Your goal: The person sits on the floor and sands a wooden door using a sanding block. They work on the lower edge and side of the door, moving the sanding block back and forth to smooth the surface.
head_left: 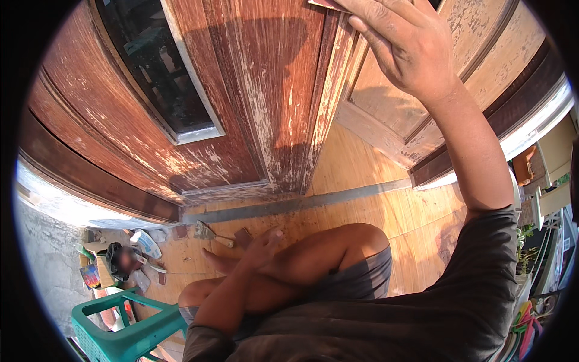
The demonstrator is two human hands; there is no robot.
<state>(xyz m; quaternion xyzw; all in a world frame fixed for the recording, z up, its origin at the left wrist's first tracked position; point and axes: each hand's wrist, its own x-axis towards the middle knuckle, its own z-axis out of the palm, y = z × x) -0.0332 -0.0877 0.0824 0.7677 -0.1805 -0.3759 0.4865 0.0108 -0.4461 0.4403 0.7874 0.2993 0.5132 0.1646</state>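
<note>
The left hand (262,248) lies low, just left of the frame's centre line, by the crossed legs (322,250); its fingers are small and shaded, so I cannot tell how far they curl. The right hand (416,57), at the top right of centre, holds a thin dark reddish sheet (325,4), fingers reaching toward the upper left, thumb a little lower.

The sheet sits at the top edge of the frame, one corner pointing left. Its visible edge slopes gently down to the right; the rest is covered or cut off, so its long axis cannot be told. It lies left of the palm, jutting out past the fingers.

At the lower left stands a green stool (148,332), with a black bag (112,259) above it. The worn reddish-brown door (247,90) fills the upper left and centre, its long axis running top to bottom; it lies left of and below the right hand. A dark glass pane (157,66) is set in it. Lower centre-left, a wooden-handled tool (223,241) rests on the tiled floor (398,214) beside a reddish-brown piece (242,236), near the left hand. A paler door panel (386,108) stands at the upper right.
</note>
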